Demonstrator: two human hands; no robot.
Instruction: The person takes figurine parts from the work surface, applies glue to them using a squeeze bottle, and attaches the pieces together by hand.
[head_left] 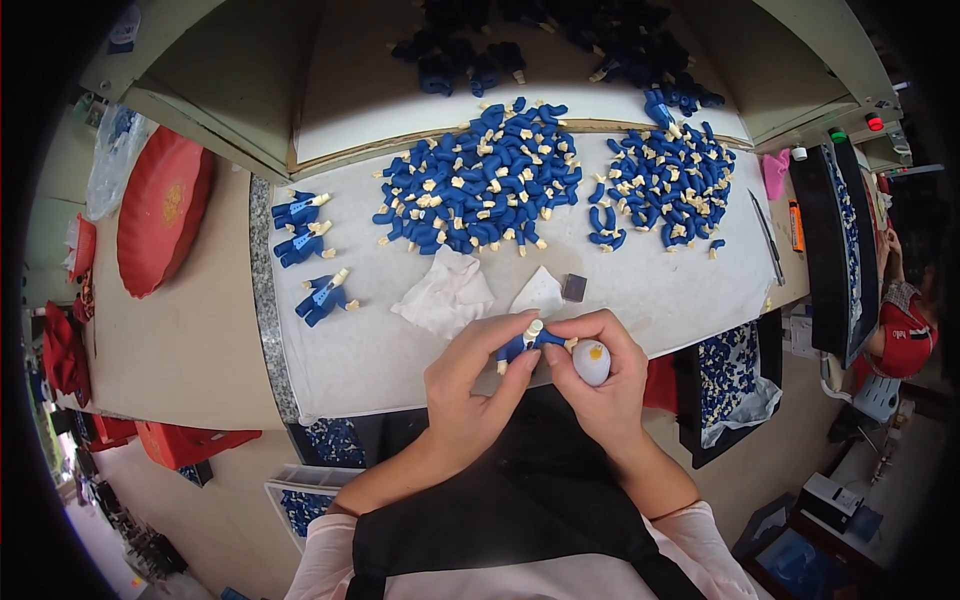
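Note:
Close in front of my body, a small blue doll figure with a cream neck is pinched between my two hands. My left hand closes its thumb and fingers on the figure's left side. At the other side, my right hand grips the figure's blue arm with thumb and fingertips. A small white squeeze bottle with a yellowish tip is also tucked in my right hand. Just beyond lie a crumpled white cloth, a folded white cloth piece and a small dark square block.
Two heaps of blue arms with cream hands, a left heap and a right heap, cover the far table. Several armed figures line the left edge. Tweezers lie right. A red basin stands left; a co-worker sits far right.

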